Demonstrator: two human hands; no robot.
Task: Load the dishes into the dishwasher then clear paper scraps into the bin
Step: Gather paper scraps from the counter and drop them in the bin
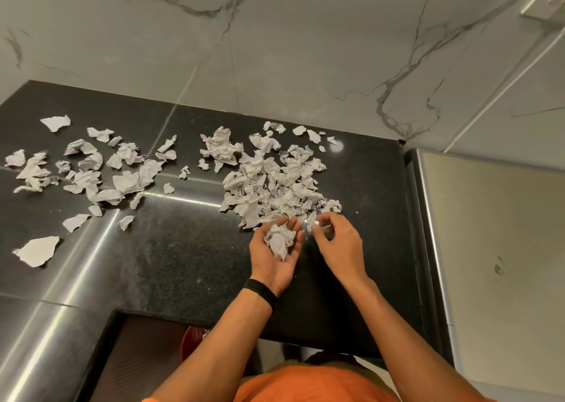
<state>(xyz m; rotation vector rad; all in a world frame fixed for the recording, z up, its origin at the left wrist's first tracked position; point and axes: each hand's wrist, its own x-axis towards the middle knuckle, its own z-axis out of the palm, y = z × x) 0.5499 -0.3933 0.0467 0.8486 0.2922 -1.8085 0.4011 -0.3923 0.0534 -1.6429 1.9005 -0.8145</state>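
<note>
Torn and crumpled white paper scraps lie in two spreads on the black counter [183,249]: a dense pile [275,181] ahead of me and a looser scatter [85,172] to the left. My left hand [275,258] is palm up at the pile's near edge, cupping a wad of crumpled scraps [279,239]. Just right of it, my right hand [339,242] pinches a small paper scrap [312,223] at the pile's near edge. A red bin [191,339] shows partly below the counter's front edge, with a bit of paper at its rim.
A marble-patterned wall [305,50] rises behind the counter. A steel-edged appliance or cabinet [489,249] stands to the right. The counter steps back at the lower left over a dark ribbed surface [137,365]. A larger flat scrap [38,250] lies at the far left.
</note>
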